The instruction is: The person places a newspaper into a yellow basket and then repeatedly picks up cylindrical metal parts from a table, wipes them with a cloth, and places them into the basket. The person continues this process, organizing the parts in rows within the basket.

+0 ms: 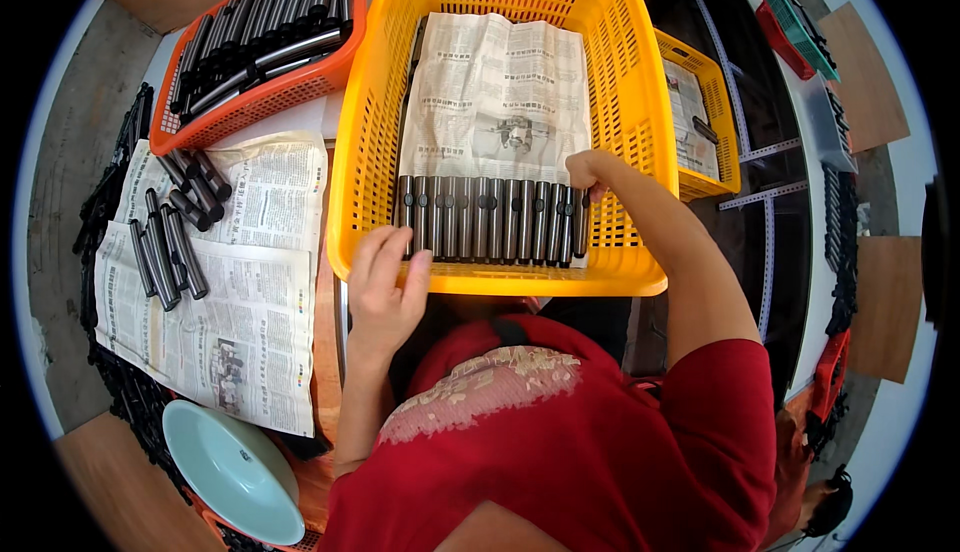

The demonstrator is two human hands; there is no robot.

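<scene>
Two bare hands are at opposite ends of a row of dark metal rods [481, 217], which lies in the near end of a large yellow basket [655, 152] at the upper centre of the frame. The left hand [385, 287] has its thumb apart from its fingers, clamped on nothing, with the fingertips at the lower part of the leftmost rod. The right hand [588, 170] is curled, fingers drawn together at the top of the rightmost rod; the hand hides that end, so I cannot tell whether it is pinched or only touched.

Those fingers cover parts of both end rods, and a red shirt [600, 432] blocks much of the lower centre. On the left of the frame, a spread newspaper [260, 302] carries two loose clusters of similar rods [165, 252], some lying across others. Below it, at lower left, sits a pale blue basin [230, 472]. Part of another person [822, 502] shows at the lower right edge.

Inside the large yellow basket, a newspaper sheet [500, 82] lines the bottom beyond the row. At upper left, an orange basket [270, 102] is heaped with more rods. Right of centre, a smaller yellow basket [715, 184] holds newspaper and a short dark piece [705, 130].
</scene>
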